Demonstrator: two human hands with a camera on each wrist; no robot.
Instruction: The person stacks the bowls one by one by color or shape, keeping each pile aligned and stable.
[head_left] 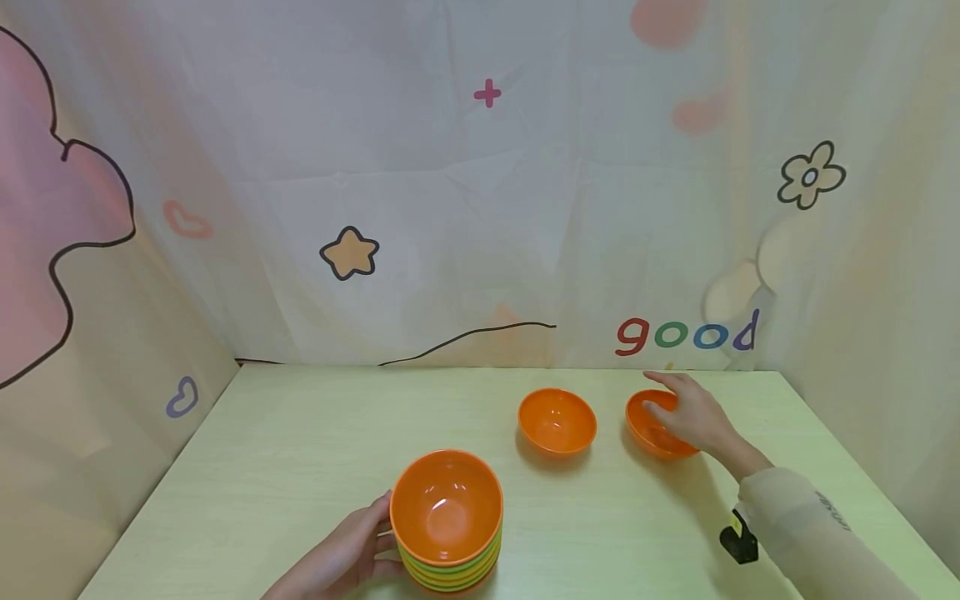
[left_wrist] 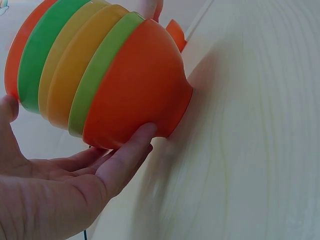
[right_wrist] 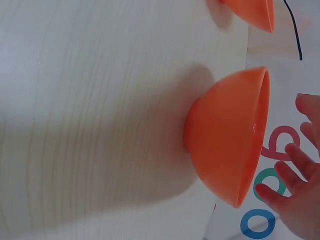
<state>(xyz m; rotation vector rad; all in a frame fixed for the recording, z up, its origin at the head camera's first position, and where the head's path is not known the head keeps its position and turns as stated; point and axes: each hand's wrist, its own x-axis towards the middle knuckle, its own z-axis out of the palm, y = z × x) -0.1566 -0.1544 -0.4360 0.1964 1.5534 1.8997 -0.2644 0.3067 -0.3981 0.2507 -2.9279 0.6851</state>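
Observation:
A stack of nested bowls (head_left: 450,554) stands at the front middle of the table, orange at top and bottom with green and yellow ones between. My left hand (head_left: 352,542) rests against its left side. In the left wrist view the thumb is at the top bowl's rim and a nearly straight finger (left_wrist: 127,155) lies along the orange bottom bowl (left_wrist: 142,80). My right hand (head_left: 693,417) hovers over the rightmost single orange bowl (head_left: 651,433), fingers spread. From the right wrist, that bowl (right_wrist: 227,132) sits upright, with the fingers apart from its rim.
Another orange bowl (head_left: 557,423) stands upright just left of the one under my right hand. Behind the pale wooden table (head_left: 300,442) hangs a printed cloth (head_left: 420,183), which also lines both sides. A small black object (head_left: 739,542) shows at the right sleeve.

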